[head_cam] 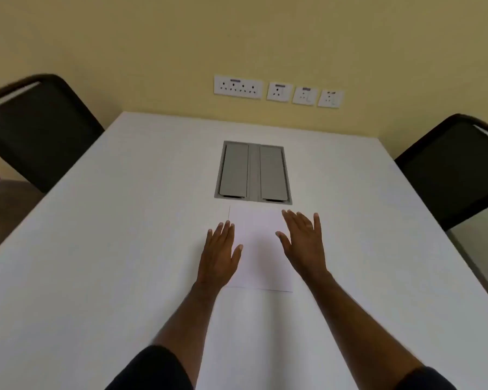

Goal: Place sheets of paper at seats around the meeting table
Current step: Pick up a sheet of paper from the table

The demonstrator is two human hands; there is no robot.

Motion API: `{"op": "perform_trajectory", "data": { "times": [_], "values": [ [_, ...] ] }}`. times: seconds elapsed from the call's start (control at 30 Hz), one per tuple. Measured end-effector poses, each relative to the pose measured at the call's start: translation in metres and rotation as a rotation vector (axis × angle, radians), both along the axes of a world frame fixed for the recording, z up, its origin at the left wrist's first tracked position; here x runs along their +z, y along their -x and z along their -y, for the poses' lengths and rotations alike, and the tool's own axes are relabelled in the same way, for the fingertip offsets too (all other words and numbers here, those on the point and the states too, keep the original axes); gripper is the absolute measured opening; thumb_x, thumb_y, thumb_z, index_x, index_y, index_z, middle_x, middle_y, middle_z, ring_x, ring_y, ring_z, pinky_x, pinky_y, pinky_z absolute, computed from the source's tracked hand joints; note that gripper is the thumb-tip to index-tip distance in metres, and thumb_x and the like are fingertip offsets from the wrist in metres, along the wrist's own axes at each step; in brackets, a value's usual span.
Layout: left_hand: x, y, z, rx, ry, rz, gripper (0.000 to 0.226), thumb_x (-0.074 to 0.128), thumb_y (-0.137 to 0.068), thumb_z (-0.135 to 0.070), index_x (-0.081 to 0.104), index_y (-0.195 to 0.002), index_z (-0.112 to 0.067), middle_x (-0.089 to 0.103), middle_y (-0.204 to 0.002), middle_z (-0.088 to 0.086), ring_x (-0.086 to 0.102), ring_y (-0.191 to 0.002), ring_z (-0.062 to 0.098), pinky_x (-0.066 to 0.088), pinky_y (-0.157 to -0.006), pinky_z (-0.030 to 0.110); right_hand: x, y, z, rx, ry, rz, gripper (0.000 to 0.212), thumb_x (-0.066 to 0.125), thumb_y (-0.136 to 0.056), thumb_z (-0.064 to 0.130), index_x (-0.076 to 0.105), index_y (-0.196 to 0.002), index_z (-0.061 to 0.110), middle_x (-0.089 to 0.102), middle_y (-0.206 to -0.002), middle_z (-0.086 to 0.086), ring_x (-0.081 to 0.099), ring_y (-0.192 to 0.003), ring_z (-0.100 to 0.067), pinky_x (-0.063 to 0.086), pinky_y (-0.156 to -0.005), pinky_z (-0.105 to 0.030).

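A white sheet of paper [261, 249] lies flat on the white meeting table [110, 249], just in front of the grey cable hatch. My left hand [219, 253] rests palm down over the sheet's left edge, fingers spread, holding nothing. My right hand [303, 243] lies flat over the sheet's right edge, fingers also apart. Whether it is one sheet or a stack cannot be told.
A grey double-flap cable hatch [253, 173] is set into the table's middle. A black chair [37, 128] stands at the far left side and another black chair [457, 170] at the right. Wall sockets [276, 91] sit on the yellow wall behind the table's far edge.
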State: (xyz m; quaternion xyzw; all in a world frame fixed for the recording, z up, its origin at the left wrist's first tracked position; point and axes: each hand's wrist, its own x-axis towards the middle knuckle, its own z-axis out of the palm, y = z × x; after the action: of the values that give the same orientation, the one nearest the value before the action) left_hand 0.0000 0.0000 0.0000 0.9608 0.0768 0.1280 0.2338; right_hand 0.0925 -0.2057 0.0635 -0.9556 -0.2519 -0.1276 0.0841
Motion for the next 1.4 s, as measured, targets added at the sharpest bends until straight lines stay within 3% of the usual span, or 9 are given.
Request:
{"op": "perform_trajectory", "data": {
  "times": [0.27,0.53,0.7,0.83,0.97,1.03,1.2,1.3,1.4],
  "values": [
    [-0.074,-0.034,-0.013,-0.022,-0.113,-0.151,0.068,0.031,-0.106,-0.044,0.008,-0.160,-0.011,0.003,-0.170,0.007,0.000,-0.157,0.024,-0.002,-0.129,0.045,-0.076,-0.052,-0.007,-0.023,0.082,-0.211,0.059,0.050,-0.100,0.048,0.040,-0.152,0.023,0.037,-0.162,-0.004,0.028,-0.152,-0.026,0.006,-0.126,-0.047],
    [-0.105,-0.033,-0.013,-0.005,-0.218,-0.246,0.071,0.019,-0.105,-0.053,0.007,-0.160,-0.011,0.002,-0.170,0.007,0.000,-0.157,0.023,0.001,-0.128,0.049,-0.113,-0.091,0.000,0.029,0.071,-0.550,0.081,0.044,-0.100,0.057,0.005,-0.162,0.024,-0.006,-0.170,-0.004,0.000,-0.158,-0.024,0.014,-0.126,-0.047],
    [-0.108,-0.034,-0.011,0.009,-0.267,-0.277,0.077,-0.003,-0.099,-0.059,0.004,-0.161,-0.015,-0.002,-0.170,0.004,-0.003,-0.157,0.021,0.000,-0.128,0.049,-0.128,-0.097,0.003,0.039,0.134,-0.547,0.079,0.037,-0.102,0.058,0.000,-0.162,0.023,-0.005,-0.170,-0.002,-0.004,-0.157,-0.022,0.004,-0.127,-0.047],
    [-0.108,-0.035,-0.011,0.015,-0.255,-0.275,0.081,-0.001,-0.095,-0.062,0.006,-0.161,-0.015,0.000,-0.170,0.004,-0.003,-0.157,0.021,0.000,-0.128,0.049,-0.129,-0.094,0.004,0.043,0.079,-0.524,0.080,0.040,-0.102,0.056,-0.001,-0.162,0.022,0.002,-0.171,-0.001,0.000,-0.157,-0.019,0.002,-0.126,-0.043],
    [-0.109,-0.035,-0.011,0.016,-0.272,-0.290,0.076,0.008,-0.100,-0.060,0.005,-0.161,-0.015,0.001,-0.170,0.004,-0.002,-0.157,0.021,0.001,-0.128,0.049,-0.111,-0.080,-0.008,0.046,-0.129,-0.640,0.092,0.062,-0.096,0.040,-0.002,-0.161,0.029,0.030,-0.165,-0.003,0.032,-0.150,-0.025,0.022,-0.121,-0.037],
    [-0.109,-0.034,-0.011,0.016,-0.265,-0.274,0.075,0.009,-0.101,-0.060,0.008,-0.161,-0.014,0.004,-0.170,0.005,0.001,-0.158,0.021,0.001,-0.128,0.048,-0.103,-0.062,-0.014,0.012,-0.445,-0.722,0.101,0.074,-0.090,0.031,0.002,-0.161,0.032,0.044,-0.157,-0.002,0.050,-0.137,-0.024,0.036,-0.107,-0.029],
    [-0.105,-0.029,-0.012,0.002,-0.243,-0.247,0.085,-0.003,-0.094,-0.062,0.014,-0.160,-0.011,0.008,-0.169,0.006,0.004,-0.157,0.022,0.003,-0.128,0.049,-0.097,-0.010,-0.013,-0.355,-1.122,-0.799,0.097,0.084,-0.078,0.010,0.030,-0.158,0.021,0.055,-0.148,-0.004,0.062,-0.109,-0.010,0.052,-0.087,-0.017],
    [-0.095,-0.028,-0.014,-0.010,-0.122,-0.246,0.076,0.011,-0.101,-0.059,0.011,-0.160,-0.011,0.007,-0.169,0.005,0.003,-0.157,0.019,-0.001,-0.128,0.045,-0.084,0.000,-0.014,-0.428,-1.140,-0.763,0.055,0.080,-0.078,0.002,0.066,-0.130,0.011,0.073,-0.122,-0.010,0.070,-0.106,-0.025,0.057,-0.097,-0.043],
    [-0.070,-0.034,-0.019,0.083,0.307,-0.269,0.071,0.033,-0.105,-0.050,0.004,-0.161,-0.018,0.008,-0.170,0.005,0.004,-0.157,0.022,0.001,-0.128,0.042,-0.048,0.002,-0.017,-0.361,-1.092,-0.717,0.029,0.077,-0.079,0.002,0.075,-0.105,0.015,0.078,-0.102,-0.005,0.074,-0.093,-0.025,0.060,-0.089,-0.042]
  ]
}}
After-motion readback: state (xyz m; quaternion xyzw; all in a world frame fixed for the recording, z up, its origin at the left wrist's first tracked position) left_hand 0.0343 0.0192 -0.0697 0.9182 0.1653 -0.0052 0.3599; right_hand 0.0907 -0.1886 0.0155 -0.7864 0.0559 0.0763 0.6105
